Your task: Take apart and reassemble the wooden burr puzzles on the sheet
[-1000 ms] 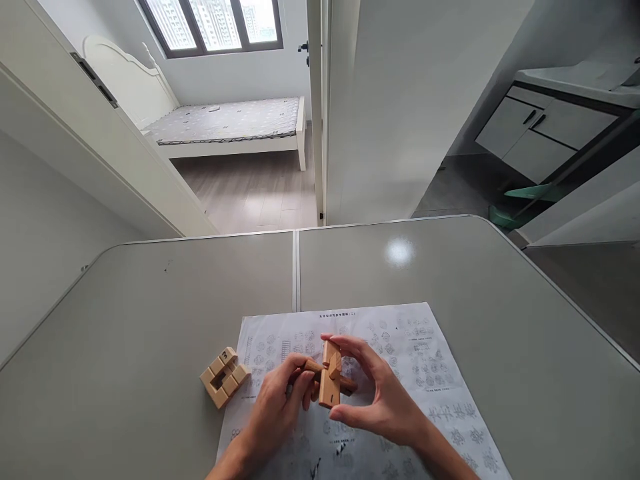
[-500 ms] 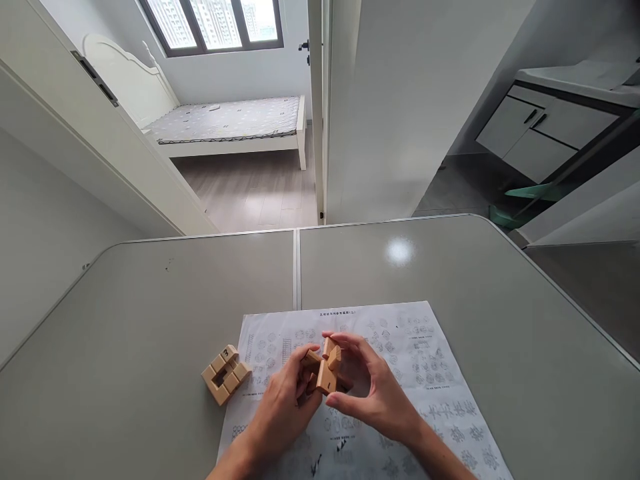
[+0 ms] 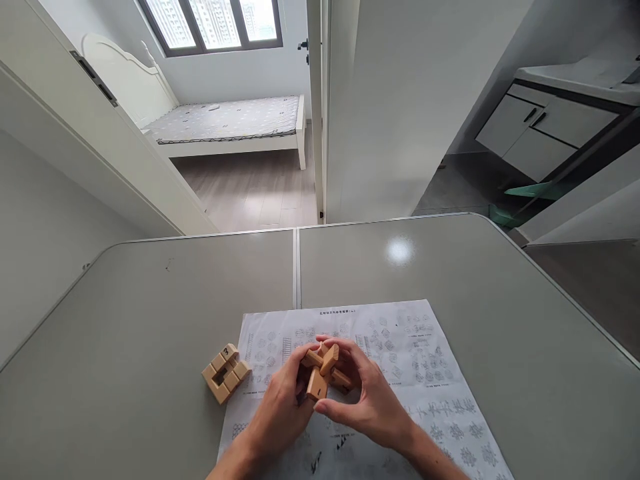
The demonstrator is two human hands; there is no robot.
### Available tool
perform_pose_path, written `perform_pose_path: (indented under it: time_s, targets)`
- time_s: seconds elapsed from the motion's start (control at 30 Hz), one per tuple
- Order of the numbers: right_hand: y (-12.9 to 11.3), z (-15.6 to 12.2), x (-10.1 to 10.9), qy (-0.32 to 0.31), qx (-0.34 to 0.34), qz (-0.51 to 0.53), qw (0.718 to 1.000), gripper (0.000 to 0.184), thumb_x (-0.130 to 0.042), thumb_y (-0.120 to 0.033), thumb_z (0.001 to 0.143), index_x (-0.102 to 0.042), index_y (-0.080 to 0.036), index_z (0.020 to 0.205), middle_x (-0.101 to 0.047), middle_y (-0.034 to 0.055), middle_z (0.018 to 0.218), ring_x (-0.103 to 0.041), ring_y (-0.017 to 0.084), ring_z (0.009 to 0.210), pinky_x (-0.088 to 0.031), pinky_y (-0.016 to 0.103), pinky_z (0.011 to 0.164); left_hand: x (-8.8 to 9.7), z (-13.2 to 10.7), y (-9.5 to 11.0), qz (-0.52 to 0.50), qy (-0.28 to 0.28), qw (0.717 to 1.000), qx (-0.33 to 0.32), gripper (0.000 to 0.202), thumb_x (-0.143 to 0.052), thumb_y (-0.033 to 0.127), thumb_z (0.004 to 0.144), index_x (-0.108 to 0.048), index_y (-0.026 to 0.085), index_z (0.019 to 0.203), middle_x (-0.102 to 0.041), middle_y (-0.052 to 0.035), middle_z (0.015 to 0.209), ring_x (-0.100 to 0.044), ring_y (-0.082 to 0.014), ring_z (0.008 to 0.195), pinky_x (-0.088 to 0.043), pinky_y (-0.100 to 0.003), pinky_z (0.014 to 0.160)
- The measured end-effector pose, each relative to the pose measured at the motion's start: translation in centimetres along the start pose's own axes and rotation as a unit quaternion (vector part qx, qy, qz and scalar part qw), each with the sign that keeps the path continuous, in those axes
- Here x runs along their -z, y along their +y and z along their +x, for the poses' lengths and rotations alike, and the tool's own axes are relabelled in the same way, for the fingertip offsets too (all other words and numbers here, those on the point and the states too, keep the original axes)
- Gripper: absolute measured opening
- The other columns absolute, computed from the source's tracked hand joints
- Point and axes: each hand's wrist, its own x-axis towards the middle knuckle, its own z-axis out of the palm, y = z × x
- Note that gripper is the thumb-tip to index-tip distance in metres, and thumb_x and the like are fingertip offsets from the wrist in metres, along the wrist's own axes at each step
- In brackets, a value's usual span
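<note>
Several interlocking light-brown pieces make up a wooden burr puzzle, held above a printed sheet. My left hand is closed around its left side. My right hand curves around the right side, its thumb at the lower front and its fingers over the far side. One puzzle piece bears a dark mark like a "1" on its near end. My fingers hide parts of the puzzle. To the left, a paler block puzzle marked "3" rests at the paper's left edge, with a gap in its middle.
The sheet carries rows of small line diagrams and lies on a grey table. A metal seam crosses the table's far half. Beyond are a doorway with a bed and, at right, a white cabinet.
The puzzle in my hands has turned, showing its crossing pieces more openly. My right hand has shifted slightly left around it. The pale puzzle stays where it was.
</note>
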Motion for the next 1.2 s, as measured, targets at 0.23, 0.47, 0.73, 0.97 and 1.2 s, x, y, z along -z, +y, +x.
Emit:
perform_pose_path:
  time_s: [0.23,0.47,0.73,0.97,1.2]
  targets:
    - [-0.1,0.0,0.3,-0.004,0.016,0.011,1.0,0.068,-0.088,-0.019,0.08,-0.055,-0.033,0.139,-0.06,0.0081,0.151,-0.068,0.028,0.128,-0.057,0.045,0.11,1.1,0.1,1.0,-0.067,-0.04,0.997,-0.028,0.052,-0.057,0.019,0.096,-0.044,0.027,0.145,-0.071,-0.0086,0.114,-0.071,-0.0207,0.096,-0.059,-0.029,0.082]
    - [0.1,-0.1,0.3,-0.003,0.012,-0.006,1.0,0.071,-0.089,-0.018,0.076,-0.055,-0.031,0.137,-0.061,0.0094,0.147,-0.065,0.029,0.13,-0.059,0.041,0.105,1.0,0.4,0.8,-0.076,0.01,0.997,0.026,0.023,-0.044,0.039,0.11,-0.06,0.023,0.113,-0.072,-0.0031,0.095,-0.069,-0.0173,0.083,-0.056,-0.027,0.076]
    - [-0.4,0.0,0.3,0.011,0.021,-0.07,0.997,0.07,-0.087,-0.018,0.073,-0.056,-0.03,0.135,-0.065,0.0086,0.139,-0.069,0.028,0.121,-0.058,0.041,0.103,0.7,0.4,0.7,-0.124,0.055,0.989,0.058,0.031,-0.048,0.05,0.108,-0.059,0.021,0.101,-0.063,-0.0004,0.084,-0.059,-0.0143,0.07,-0.05,-0.025,0.065]
    - [-0.5,-0.2,0.7,0.017,0.027,-0.106,0.994,0.073,-0.087,-0.017,0.071,-0.055,-0.032,0.135,-0.063,0.0081,0.143,-0.069,0.028,0.119,-0.057,0.041,0.102,0.7,0.4,0.6,-0.137,0.063,0.986,0.072,0.032,-0.05,0.051,0.107,-0.061,0.021,0.1,-0.06,-0.0003,0.082,-0.055,-0.0136,0.07,-0.049,-0.024,0.064]
    - [-0.7,0.2,2.1,0.085,0.024,-0.102,0.991,0.062,-0.085,-0.022,0.079,-0.056,-0.03,0.134,-0.062,0.0095,0.146,-0.069,0.028,0.122,-0.057,0.043,0.106,0.6,0.5,0.4,-0.114,0.098,0.986,0.074,0.038,-0.047,0.052,0.107,-0.053,0.024,0.133,-0.059,-0.0026,0.098,-0.054,-0.0125,0.07,-0.045,-0.023,0.06]
